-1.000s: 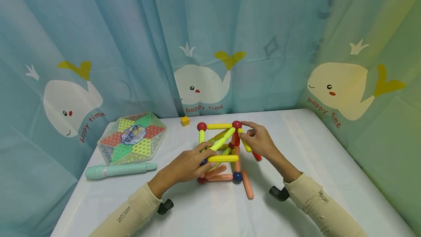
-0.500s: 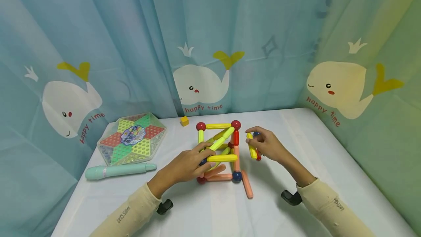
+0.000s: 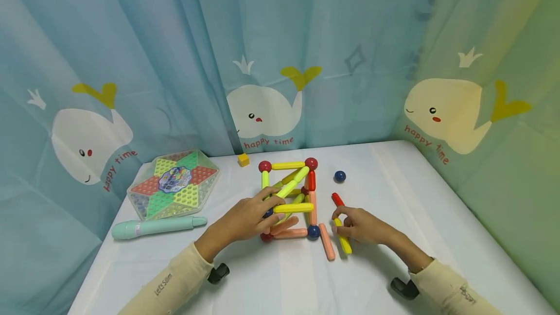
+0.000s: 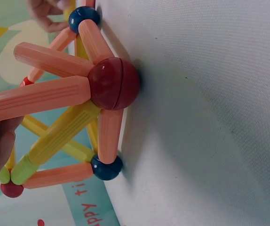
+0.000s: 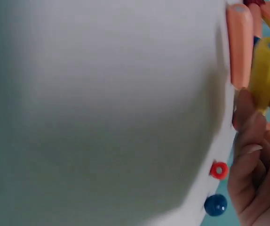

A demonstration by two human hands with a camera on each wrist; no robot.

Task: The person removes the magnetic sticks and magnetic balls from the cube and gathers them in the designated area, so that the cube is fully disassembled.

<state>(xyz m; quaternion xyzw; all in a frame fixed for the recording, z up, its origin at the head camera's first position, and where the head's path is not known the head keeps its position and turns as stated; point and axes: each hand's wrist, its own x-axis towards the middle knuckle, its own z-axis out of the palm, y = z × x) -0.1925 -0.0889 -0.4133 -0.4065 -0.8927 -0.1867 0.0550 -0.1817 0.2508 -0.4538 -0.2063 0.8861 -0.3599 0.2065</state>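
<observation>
A frame of magnetic sticks and balls (image 3: 313, 208) stands mid-table, with yellow, salmon and red sticks joined at red and blue balls. My left hand (image 3: 247, 218) grips its left front side, fingers around the blue ball there; the left wrist view has the lower red ball (image 4: 114, 84) up close. To the right of the frame, my right hand (image 3: 365, 227) pinches a yellow magnetic stick (image 3: 344, 243), also seen in the right wrist view (image 5: 266, 66). A loose red stick (image 3: 337, 199) lies just beyond those fingers. Between the frame and the yellow stick lies a loose salmon stick (image 3: 326, 242).
A loose blue ball (image 3: 340, 176) sits right of the frame's far corner. At the left are a star-patterned game board (image 3: 175, 183) and a mint-green wand-shaped object (image 3: 159, 227). A small yellow cube (image 3: 243, 160) rests near the curtain (image 3: 280, 38) behind the table.
My right hand has taken the yellow stick away from the frame's upper right red ball, then down and toward me. The left hand keeps its hold on the frame.
</observation>
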